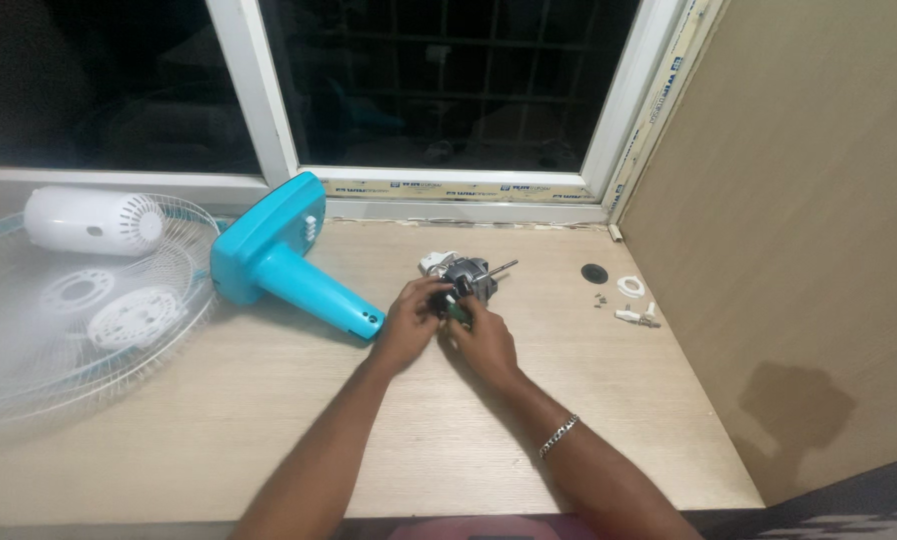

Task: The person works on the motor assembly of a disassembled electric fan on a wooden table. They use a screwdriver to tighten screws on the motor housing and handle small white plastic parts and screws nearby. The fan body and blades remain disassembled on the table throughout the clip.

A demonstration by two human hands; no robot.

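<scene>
A small grey fan motor [472,277] with a thin metal shaft pointing right lies on the wooden table [269,400], near its middle. My left hand [409,322] grips the motor's near left side. My right hand [483,340], with a chain bracelet on the wrist, pinches the motor's front where something small and green shows between the fingers. A white plastic piece [435,262] pokes out behind the motor.
A turquoise fan base and neck [279,258] lies on its side to the left. White wire fan guards [79,310] and a white motor cover [89,220] sit at far left. Small white parts and screws [629,303] and a black cap [595,272] lie right. Window behind, brown panel on the right.
</scene>
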